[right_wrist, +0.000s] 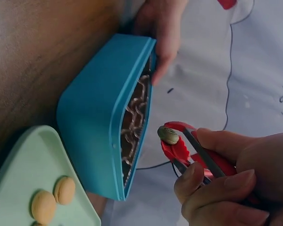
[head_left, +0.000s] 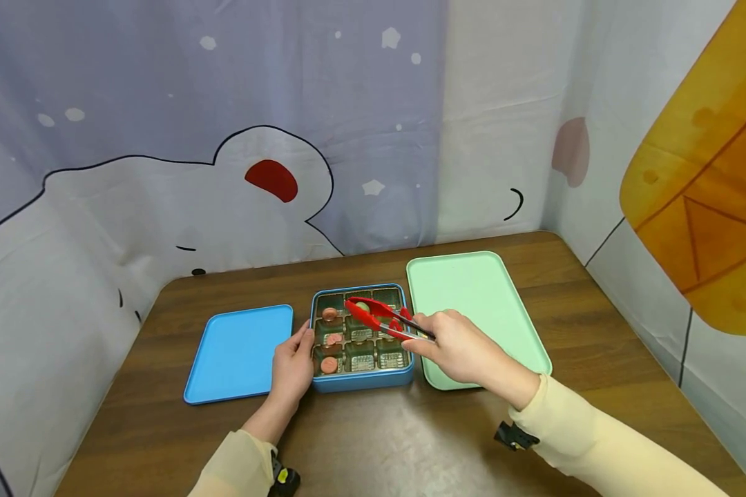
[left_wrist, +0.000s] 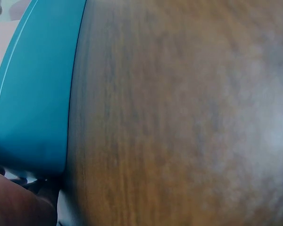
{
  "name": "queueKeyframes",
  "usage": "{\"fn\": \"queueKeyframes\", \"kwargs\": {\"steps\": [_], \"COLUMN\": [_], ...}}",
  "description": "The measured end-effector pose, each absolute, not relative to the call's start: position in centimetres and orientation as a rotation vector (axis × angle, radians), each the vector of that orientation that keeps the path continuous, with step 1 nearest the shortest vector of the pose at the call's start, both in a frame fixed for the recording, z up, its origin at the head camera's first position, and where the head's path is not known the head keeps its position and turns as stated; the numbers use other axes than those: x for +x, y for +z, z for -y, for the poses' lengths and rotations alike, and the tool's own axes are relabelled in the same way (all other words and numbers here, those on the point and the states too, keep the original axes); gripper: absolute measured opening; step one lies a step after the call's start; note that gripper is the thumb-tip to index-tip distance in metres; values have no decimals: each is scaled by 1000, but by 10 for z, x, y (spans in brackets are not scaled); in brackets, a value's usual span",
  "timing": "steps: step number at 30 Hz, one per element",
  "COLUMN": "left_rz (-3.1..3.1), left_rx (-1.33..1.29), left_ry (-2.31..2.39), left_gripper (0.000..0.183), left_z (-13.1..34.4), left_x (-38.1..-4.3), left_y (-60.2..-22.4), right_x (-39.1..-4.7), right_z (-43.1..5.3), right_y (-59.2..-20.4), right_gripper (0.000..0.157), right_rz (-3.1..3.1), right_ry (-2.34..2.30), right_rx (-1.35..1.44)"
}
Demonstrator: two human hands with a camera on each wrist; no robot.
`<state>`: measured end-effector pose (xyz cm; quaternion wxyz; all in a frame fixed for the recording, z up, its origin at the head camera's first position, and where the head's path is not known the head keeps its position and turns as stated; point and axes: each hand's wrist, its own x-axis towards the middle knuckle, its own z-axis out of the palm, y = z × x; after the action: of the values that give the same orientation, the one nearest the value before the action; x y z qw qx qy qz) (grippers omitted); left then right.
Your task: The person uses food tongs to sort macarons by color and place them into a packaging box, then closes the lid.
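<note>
My right hand (head_left: 456,345) grips tongs (right_wrist: 205,150) with red tips, whose jaws pinch a green macaron (right_wrist: 168,135). The macaron is held above a blue box (head_left: 363,381) with a clear divided insert. Down the insert's left column lie a brown macaron (head_left: 330,314), a pink macaron (head_left: 333,339) and an orange-pink macaron (head_left: 329,365), each in its own compartment. My left hand (head_left: 292,366) rests against the box's left side, its fingers extended along the wall. The left wrist view has the box's wall (left_wrist: 37,94) and only part of that hand.
A light green tray (head_left: 460,279) stands right of the box, partly beneath my right hand. Yellowish macarons (right_wrist: 43,207) lie on it in the right wrist view. To the left is a flat blue lid (head_left: 239,355). Printed cloth (head_left: 379,138) hangs behind the wooden table (head_left: 373,435).
</note>
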<state>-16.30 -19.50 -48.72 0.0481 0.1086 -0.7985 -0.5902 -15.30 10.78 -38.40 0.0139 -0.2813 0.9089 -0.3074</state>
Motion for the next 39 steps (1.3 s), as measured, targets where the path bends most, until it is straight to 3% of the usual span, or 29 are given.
{"fn": "queueKeyframes", "kwargs": {"steps": [10,28,39], "left_rz": [2441,2463,2464], "left_rx": [332,351,367], "left_ry": [-1805,-1746,-1774], "left_gripper": [45,45,44], "left_z": [196,196,197], "left_x": [-163,-163,-164], "left_y": [-488,-489,-490], "right_x": [-152,-153,-148], "right_z": [-117,-192,-212], "right_y": [-382,-384,-403], "right_gripper": [28,42,35], "right_rz": [-2833,-2985,-2997], "right_ry": [-987,-955,-849], "right_rx": [-789,-586,-483]}}
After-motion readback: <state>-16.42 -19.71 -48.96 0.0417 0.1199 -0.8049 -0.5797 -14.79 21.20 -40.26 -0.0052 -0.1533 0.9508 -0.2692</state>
